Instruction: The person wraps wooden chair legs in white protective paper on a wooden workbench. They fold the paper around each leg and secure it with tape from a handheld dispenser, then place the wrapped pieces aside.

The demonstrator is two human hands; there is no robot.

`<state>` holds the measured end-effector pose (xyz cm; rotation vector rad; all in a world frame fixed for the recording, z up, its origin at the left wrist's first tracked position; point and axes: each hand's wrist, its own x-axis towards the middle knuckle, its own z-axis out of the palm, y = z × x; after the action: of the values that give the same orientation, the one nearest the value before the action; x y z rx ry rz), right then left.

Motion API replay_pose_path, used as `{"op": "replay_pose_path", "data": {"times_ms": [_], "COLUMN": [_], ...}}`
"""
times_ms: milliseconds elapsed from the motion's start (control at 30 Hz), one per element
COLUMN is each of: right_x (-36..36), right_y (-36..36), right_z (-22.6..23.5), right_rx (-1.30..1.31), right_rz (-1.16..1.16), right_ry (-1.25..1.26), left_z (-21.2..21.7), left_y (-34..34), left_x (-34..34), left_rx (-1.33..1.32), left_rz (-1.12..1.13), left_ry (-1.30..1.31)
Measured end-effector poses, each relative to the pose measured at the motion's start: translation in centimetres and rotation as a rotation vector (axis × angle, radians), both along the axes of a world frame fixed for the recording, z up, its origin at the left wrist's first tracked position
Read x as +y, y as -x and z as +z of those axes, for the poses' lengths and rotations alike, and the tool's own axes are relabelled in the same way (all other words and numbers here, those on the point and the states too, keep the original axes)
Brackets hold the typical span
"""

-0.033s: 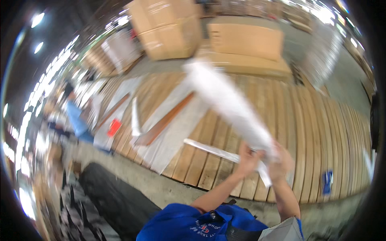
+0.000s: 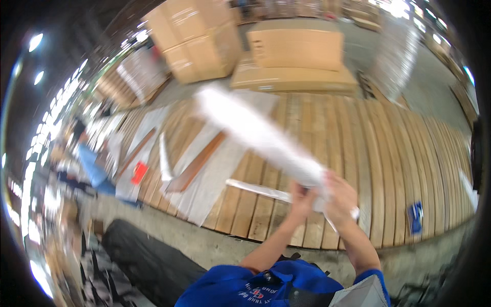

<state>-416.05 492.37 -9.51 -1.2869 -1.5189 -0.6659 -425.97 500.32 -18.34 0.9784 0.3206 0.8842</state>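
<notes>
A long white bundle, which looks like something wrapped in foam sheet, slants up and leftward from my hands, blurred by motion. My right hand is closed around its near end. Close beside it, my left hand has its fingers bent in a pinch at the same end. Behind my hands a narrow white strip lies across the slatted wooden table. To the left, a brown wooden slat rests on a white foam sheet.
A small blue tool lies on the table at right. Further left are a slim white piece, a red item and a person in light blue. Cardboard boxes stand beyond the table.
The white bundle's far end has swung left and slightly down. Both hands have shifted a little to the left, still at its near end.
</notes>
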Motion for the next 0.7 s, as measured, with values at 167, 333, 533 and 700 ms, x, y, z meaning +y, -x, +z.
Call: {"op": "replay_pose_path", "data": {"times_ms": [167, 333, 533, 700], "right_x": [-1.8, -3.6, -4.7, -7.2], "right_y": [0.0, 0.2, -1.9, -4.6], "right_z": [1.4, 1.3, -1.5, -2.0], "right_rx": [-0.002, 0.046, 0.006, -0.063], "right_rz": [0.026, 0.067, 0.132, 0.159], "right_ry": [-0.15, -0.237, -0.082, 0.064], "left_z": [4.7, 7.3, 9.7, 9.8], "left_y": [0.8, 0.0, -1.8, -3.5], "left_x": [-2.7, -6.2, -7.1, -5.7], "left_rx": [-0.225, -0.081, 0.06, 0.014], "left_rz": [0.126, 0.367, 0.472, 0.617], "left_ry": [-0.062, -0.293, 0.055, -0.049]}}
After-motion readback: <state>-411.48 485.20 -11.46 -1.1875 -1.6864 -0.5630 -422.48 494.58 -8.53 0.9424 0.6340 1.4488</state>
